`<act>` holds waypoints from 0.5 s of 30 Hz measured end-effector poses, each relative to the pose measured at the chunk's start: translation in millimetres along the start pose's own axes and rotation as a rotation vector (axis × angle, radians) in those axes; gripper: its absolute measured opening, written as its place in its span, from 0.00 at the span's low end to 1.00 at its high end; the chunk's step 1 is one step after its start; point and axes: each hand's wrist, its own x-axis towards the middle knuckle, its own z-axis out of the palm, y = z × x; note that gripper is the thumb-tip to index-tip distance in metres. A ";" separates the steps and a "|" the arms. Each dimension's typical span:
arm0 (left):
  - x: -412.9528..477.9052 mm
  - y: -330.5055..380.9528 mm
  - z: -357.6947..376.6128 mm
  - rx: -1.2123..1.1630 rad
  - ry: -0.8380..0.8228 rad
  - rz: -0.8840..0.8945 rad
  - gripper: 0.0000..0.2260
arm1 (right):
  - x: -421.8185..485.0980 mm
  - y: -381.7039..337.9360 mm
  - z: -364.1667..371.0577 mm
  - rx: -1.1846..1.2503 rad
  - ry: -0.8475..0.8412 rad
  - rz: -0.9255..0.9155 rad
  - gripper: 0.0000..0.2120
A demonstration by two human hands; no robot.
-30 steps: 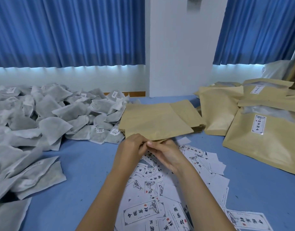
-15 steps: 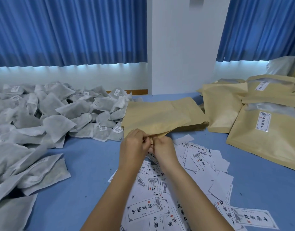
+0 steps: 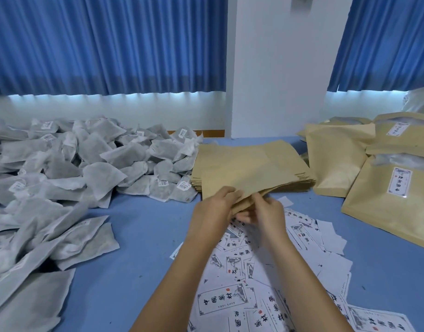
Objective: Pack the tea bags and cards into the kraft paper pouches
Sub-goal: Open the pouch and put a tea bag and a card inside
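Okay, both hands are on the top kraft pouch (image 3: 244, 178) now: my left hand (image 3: 214, 207) pinches its near edge with curled fingers, and my right hand (image 3: 266, 214) pinches the same edge just beside it, fingertips tucked underneath. The pouch reaches away from my hands over the stack of empty pouches (image 3: 302, 182); whether the mouth has actually parted I can't tell from here. Trouble spots, as I judge it: these sheets are thin and lie tight together, so I could peel up two at once, or crease the lip if I pull too hard. A sideways tug could fan out the stack beyond my fingers. The cards (image 3: 230, 300) lie loose under my wrists, so a forearm sweep could scatter them across the blue table (image 3: 139, 231). The tea bags (image 3: 98, 168) are heaped well off to my left and the filled pouches (image 3: 386, 200) sit out past my right hand, none touched. Compared with a second ago, the near edge has come up off the stack, my hands have risen with it, and my right fingers have spread and slid beneath the paper
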 end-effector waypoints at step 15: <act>61.7 21.3 -85.1 -0.282 0.582 0.181 0.16 | 6.1 -43.7 -1.6 0.036 0.087 -0.099 0.17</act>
